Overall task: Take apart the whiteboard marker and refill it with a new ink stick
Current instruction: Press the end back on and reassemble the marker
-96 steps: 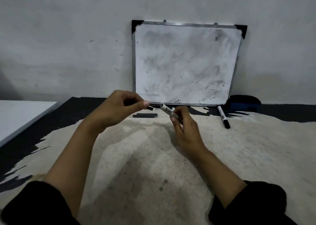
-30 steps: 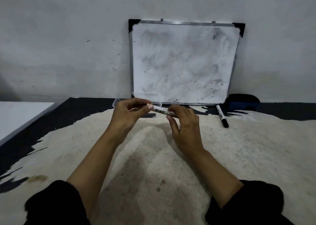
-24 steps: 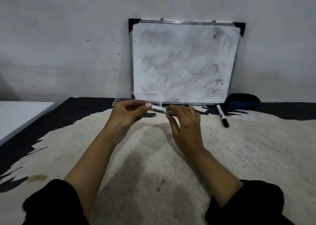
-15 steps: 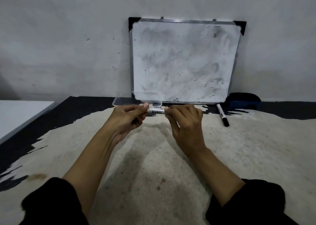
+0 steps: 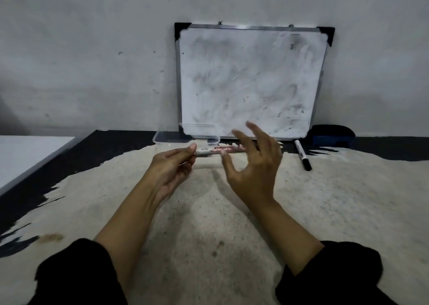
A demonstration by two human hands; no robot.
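Observation:
A white marker barrel with red print lies level in the air, pinched at its left end by my left hand. My right hand is just right of it with the fingers spread and blurred; its fingertips are near the barrel's right end but do not grip it. That right end is hidden behind the fingers. A second whole marker, white with a black cap, lies on the surface to the right.
A smeared whiteboard leans on the wall behind. A clear plastic box sits at its lower left corner, a dark blue eraser at its lower right. A white slab lies at the far left.
My right hand has let go of the barrel and spread its fingers. The left hand still pinches the barrel, which has turned level.

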